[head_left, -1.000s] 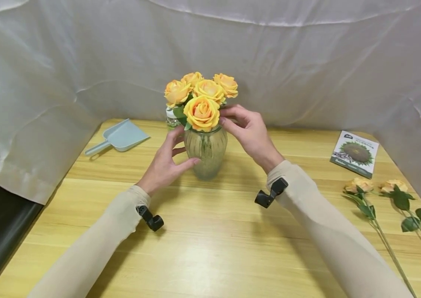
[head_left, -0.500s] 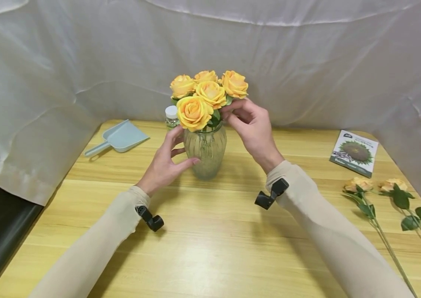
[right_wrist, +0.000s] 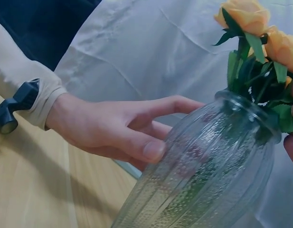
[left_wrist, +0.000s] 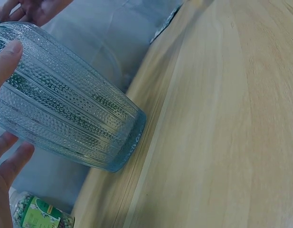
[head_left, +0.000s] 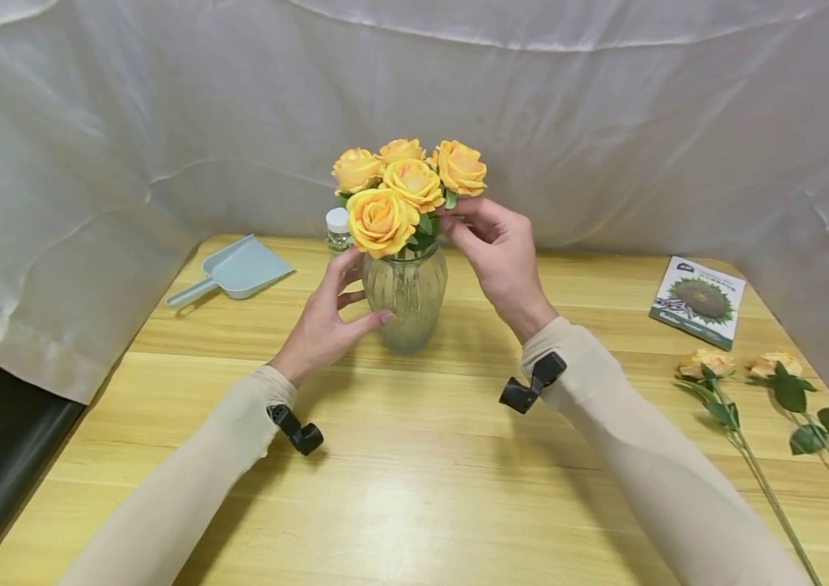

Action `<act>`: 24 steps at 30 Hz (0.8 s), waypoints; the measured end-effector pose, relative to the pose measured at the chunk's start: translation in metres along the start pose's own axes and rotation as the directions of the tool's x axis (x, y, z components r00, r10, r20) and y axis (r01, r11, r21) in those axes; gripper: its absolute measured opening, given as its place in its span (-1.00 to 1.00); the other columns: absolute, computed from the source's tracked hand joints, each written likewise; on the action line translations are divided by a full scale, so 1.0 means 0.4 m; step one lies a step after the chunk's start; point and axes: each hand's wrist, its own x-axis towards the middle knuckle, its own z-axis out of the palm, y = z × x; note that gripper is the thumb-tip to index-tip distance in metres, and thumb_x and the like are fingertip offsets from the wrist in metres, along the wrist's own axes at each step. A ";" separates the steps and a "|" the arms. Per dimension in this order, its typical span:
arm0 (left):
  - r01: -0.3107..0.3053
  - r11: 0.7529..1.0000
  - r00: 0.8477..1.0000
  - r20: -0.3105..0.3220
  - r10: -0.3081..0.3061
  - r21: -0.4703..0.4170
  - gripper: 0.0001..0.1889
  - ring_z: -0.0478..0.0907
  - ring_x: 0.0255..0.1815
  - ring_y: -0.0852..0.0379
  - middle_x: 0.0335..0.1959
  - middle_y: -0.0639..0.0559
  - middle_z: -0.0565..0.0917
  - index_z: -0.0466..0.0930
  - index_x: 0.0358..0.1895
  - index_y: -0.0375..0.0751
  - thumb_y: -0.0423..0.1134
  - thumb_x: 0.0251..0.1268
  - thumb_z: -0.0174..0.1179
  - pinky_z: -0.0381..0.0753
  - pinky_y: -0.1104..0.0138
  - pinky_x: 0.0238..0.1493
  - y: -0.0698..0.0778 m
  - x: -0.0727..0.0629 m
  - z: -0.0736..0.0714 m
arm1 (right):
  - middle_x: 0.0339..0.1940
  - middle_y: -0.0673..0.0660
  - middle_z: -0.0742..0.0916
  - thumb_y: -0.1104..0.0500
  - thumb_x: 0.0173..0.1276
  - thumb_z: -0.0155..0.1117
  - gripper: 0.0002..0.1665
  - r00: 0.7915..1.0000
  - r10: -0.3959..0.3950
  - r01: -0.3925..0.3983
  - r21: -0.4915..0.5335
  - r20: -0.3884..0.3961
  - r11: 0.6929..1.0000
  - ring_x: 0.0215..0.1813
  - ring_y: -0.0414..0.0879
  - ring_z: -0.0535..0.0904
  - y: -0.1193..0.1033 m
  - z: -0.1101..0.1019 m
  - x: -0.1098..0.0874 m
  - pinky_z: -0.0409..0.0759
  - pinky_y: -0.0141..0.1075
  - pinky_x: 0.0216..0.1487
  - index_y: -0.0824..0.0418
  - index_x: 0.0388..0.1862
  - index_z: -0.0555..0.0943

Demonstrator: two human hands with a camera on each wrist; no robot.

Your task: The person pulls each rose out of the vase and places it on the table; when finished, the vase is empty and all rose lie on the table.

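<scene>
Light-blue dustpan (head_left: 242, 268) off left, then a glass vase (head_left: 414, 305) of yellow roses (head_left: 412, 183) mid-table
Left hand (head_left: 322, 321) is curved round the upright vase, thumb in front; right hand (head_left: 498, 252) is pinching the greenery (head_left: 425, 226) under the blooms, can't tell which stem. Farther right: a sunflower packet (head_left: 700, 299), two loose roses (head_left: 711, 364) lying flat.

Left hand (head_left: 325, 319) cupped, thumb apart; right hand (head_left: 506, 264) apparently pinching.
</scene>
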 end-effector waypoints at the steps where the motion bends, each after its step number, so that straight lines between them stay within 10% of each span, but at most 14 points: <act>1: 0.001 1.000 1.000 0.000 -0.001 -0.002 0.00 0.44 0.61 -0.13 0.67 -0.08 0.35 0.12 0.72 0.06 -0.33 0.33 0.56 0.66 0.01 0.53 0.001 0.000 0.000 | -0.14 -0.13 0.88 0.47 0.49 0.34 -0.76 1.000 0.001 -0.001 0.001 0.002 1.000 -0.02 -0.25 0.80 0.002 0.001 -0.001 0.83 -0.39 0.05 0.19 -0.11 0.83; 24: 0.024 1.000 1.000 0.008 -0.024 -0.013 -0.02 0.41 0.63 -0.12 0.71 -0.04 0.30 0.12 0.71 0.09 -0.28 0.36 0.56 0.63 -0.01 0.56 -0.003 -0.002 -0.009 | -0.04 0.10 0.86 0.57 0.38 0.37 -0.66 0.949 -0.229 0.253 0.089 -0.219 0.963 -0.04 -0.06 0.82 -0.109 -0.046 0.084 0.90 -0.18 0.03 0.19 -0.07 0.78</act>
